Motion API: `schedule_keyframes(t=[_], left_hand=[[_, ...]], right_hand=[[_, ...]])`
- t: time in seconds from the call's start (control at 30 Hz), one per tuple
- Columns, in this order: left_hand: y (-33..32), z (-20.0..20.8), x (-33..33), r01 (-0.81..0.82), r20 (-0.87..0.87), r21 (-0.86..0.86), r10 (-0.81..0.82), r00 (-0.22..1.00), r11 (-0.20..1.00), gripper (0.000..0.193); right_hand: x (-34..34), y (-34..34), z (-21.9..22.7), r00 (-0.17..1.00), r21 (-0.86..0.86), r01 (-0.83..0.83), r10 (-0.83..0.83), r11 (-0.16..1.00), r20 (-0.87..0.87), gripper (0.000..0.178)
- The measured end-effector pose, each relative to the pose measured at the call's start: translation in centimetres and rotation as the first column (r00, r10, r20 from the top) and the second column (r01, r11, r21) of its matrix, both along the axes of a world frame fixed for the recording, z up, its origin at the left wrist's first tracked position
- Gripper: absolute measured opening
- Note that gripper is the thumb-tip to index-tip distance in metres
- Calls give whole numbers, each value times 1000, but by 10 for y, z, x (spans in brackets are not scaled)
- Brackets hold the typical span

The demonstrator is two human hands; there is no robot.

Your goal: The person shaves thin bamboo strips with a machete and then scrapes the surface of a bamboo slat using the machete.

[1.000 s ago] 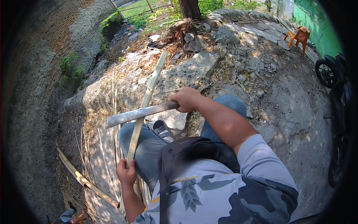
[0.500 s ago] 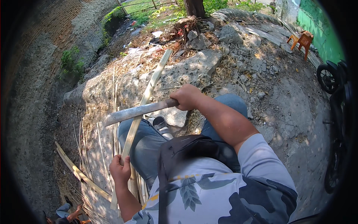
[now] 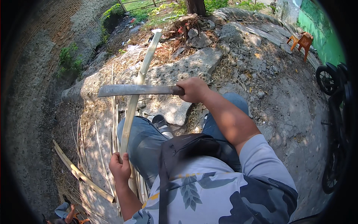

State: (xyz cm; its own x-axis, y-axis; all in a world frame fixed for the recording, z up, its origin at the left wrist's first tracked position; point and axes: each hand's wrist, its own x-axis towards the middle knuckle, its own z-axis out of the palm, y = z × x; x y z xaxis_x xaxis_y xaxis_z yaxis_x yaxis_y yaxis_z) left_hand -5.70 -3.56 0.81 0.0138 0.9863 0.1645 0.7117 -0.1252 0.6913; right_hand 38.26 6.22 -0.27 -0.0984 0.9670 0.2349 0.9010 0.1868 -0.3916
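Observation:
My left hand (image 3: pixel 120 168) is closed round the lower end of a long, pale bamboo strip (image 3: pixel 128 121). The strip rises past my left knee and tilts a little to the right at its far end. My right hand (image 3: pixel 195 90) grips the dark handle of a machete (image 3: pixel 136 90). Its broad grey blade points left and lies across the strip above my knee. Whether the edge bites into the bamboo cannot be made out.
Split bamboo pieces (image 3: pixel 82 174) and thin strips lie on the ground at left. A broken concrete slab (image 3: pixel 186 69) and rubble lie ahead, below a tree trunk (image 3: pixel 195 7). An orange chair (image 3: pixel 305 41) and a motorcycle (image 3: pixel 330 80) stand at right. Another person (image 3: pixel 64 212) is at lower left.
The machete has moved up along the strip, away from me, and its blade has turned level. The strip stands more upright, its far end shifted up and left. My left hand stays nearly in place.

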Motion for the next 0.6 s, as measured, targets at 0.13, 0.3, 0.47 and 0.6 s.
schedule_keyframes(t=[0.13,0.3,0.47,0.6], left_hand=[[2,1,18,7,-26,55,-5,1000,998,31],[-1,-1,7,10,-43,-22,-11,999,1000,30],[-9,2,-2,-6,-87,-19,4,996,1000,29],[-2,-6,3,17,-12,-35,-17,1000,999,30]], right_hand=[[-25,0,-1,973,-22,-197,198,980,120,19],[-12,4,-4,939,13,-246,235,969,250,15],[19,10,-9,998,11,44,-44,999,-44,18],[7,3,-1,998,-23,56,-57,998,-38,19]])
